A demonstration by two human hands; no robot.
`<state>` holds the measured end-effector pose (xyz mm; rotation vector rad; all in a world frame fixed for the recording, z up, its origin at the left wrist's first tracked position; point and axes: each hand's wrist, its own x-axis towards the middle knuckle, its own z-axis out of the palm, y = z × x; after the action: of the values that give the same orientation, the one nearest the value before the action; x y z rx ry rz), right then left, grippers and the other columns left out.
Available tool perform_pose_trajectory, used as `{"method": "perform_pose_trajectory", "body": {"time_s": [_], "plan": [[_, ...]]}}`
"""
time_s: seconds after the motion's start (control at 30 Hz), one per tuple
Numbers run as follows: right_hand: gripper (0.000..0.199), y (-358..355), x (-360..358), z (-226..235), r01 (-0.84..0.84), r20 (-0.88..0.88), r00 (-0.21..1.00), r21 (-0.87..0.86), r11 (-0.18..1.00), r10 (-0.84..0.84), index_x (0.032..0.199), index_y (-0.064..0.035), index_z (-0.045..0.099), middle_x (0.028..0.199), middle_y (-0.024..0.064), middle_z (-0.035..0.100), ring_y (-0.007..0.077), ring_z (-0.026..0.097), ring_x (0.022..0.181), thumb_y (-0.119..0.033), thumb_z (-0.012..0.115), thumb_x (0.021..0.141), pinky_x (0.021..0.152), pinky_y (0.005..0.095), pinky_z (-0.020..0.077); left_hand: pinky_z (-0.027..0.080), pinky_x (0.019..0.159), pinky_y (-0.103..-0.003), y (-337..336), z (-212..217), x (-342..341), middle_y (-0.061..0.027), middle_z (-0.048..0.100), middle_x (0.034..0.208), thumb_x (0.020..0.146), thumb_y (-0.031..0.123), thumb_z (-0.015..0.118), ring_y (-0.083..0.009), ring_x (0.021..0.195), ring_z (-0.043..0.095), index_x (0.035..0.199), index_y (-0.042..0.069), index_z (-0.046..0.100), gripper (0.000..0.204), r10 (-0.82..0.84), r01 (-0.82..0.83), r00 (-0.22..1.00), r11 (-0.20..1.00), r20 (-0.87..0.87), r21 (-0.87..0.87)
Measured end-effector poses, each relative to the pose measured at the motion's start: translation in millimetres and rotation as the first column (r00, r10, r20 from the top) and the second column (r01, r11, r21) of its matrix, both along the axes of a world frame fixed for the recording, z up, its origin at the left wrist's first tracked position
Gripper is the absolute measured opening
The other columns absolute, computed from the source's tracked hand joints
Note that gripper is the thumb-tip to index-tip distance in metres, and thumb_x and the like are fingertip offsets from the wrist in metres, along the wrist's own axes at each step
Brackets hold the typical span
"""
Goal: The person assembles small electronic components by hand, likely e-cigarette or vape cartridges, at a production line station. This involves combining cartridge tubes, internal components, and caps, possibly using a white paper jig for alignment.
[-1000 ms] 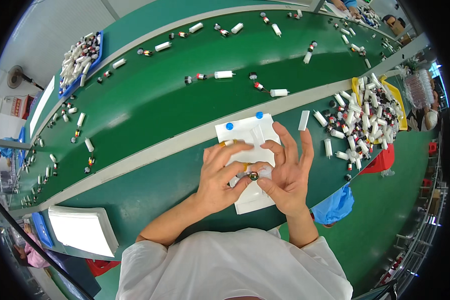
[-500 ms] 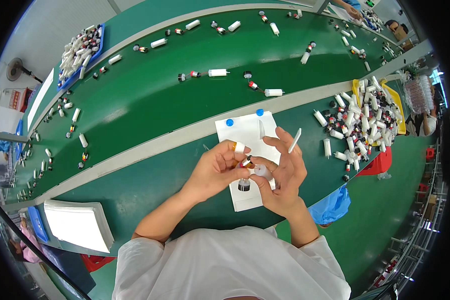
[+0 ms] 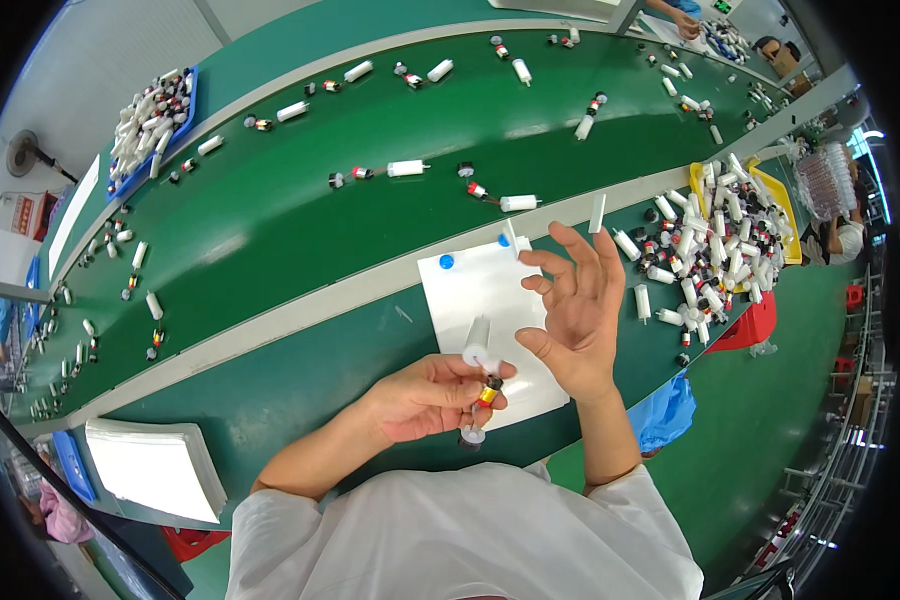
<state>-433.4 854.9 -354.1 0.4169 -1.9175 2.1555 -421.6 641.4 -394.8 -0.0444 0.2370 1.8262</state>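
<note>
My left hand (image 3: 432,397) is closed on a set of small wired parts: a white cylinder (image 3: 477,343) stands above the fingers, a red, gold and black barrel (image 3: 488,392) lies at the fingertips, and a clear-and-black cap (image 3: 472,437) hangs below. Farther right, my right hand (image 3: 580,310) is raised with fingers spread and nothing in its palm. A thin white strip (image 3: 597,213) and a paler strip (image 3: 511,236) sit at its fingertips; how they are attached cannot be made out. Beneath both hands lies a white sheet (image 3: 457,300) with blue round pieces (image 3: 447,262) at its far edge.
To the right, a heap of similar parts (image 3: 715,250) spills from a yellow tray (image 3: 775,200). Across the green belt (image 3: 270,210) lie several wired sets. A paper stack (image 3: 155,465) rests at left, and a blue tray (image 3: 185,125) of parts stands far left.
My right hand has drawn up and away from my left, its fingers spreading. The held parts have come nearer my body, with the white cylinder now upright above the left fingers. The view has shifted slightly.
</note>
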Motion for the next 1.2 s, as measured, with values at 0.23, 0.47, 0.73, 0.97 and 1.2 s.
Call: {"method": "perform_pose_trajectory", "body": {"time_s": [0.23,0.47,0.73,0.97,1.2], "plan": [[0.063,-7.0,23.7,3.8,0.201,0.4,0.917,-0.425,0.883,-0.016,0.138,-0.006,0.044,0.105,0.0077,0.056,0.0149,0.054,0.083,0.001,0.074,0.083,0.074,0.0266,0.0444,0.052,0.08,-0.028,1.1,2.9,-13.1,-0.0131,0.067,0.111,0.097,0.008,0.063,-0.0154,0.091,0.064,0.132,0.002,0.057,0.036,0.43,-0.488,0.872,0.797,-0.234,-0.354],[0.01,-19.9,41.3,-9.5,0.14,0.684,0.707,-0.386,0.912,0.181,0.098,-0.0035,0.065,0.068,-0.0047,0.053,0.0033,0.036,0.058,-0.008,0.07,0.091,0.053,0.0214,0.0263,0.054,0.083,-0.031,8.3,2.4,-8.8,-0.0125,0.068,0.111,0.093,-0.002,0.064,-0.0188,0.096,0.067,0.129,-0.002,0.06,0.036,0.357,-0.589,0.755,0.737,-0.55,-0.331],[0.009,-32.4,39.3,-10.7,0.182,0.634,0.773,-0.226,0.957,0.003,0.093,0.0011,0.066,0.081,0.0065,0.071,0.0064,0.06,0.067,-0.004,0.072,0.089,0.062,0.0189,0.0455,0.054,0.087,-0.029,12.1,15.8,-4.3,-0.0081,0.067,0.114,0.092,-0.007,0.064,-0.0146,0.097,0.066,0.126,-0.003,0.061,0.034,0.355,-0.652,0.659,0.708,-0.663,-0.27],[0.009,-23.3,38.1,-28.5,0.02,0.611,0.777,-0.263,0.965,0.15,0.088,0.0024,0.066,0.082,0.0098,0.071,0.0106,0.065,0.072,0.0,0.074,0.085,0.068,0.024,0.0526,0.056,0.085,-0.032,7.0,5.4,-3.6,-0.0157,0.062,0.128,0.091,-0.005,0.064,-0.0178,0.103,0.065,0.105,-0.004,0.066,0.015,0.347,-0.72,0.488,0.679,-0.801,-0.145],[0.042,-20.7,29.8,-41.6,-0.101,0.629,0.771,-0.033,0.994,0.099,0.116,-0.0039,0.054,0.081,-0.0029,0.051,0.0096,0.051,0.075,-0.002,0.079,0.082,0.077,0.021,0.0466,0.057,0.082,-0.035,-45.0,-23.0,-20.9,-0.0167,0.07,0.108,0.086,-0.01,0.059,-0.0239,0.1,0.07,0.104,0.004,0.056,0.023,0.35,-0.729,0.474,0.671,-0.808,-0.137]]}}
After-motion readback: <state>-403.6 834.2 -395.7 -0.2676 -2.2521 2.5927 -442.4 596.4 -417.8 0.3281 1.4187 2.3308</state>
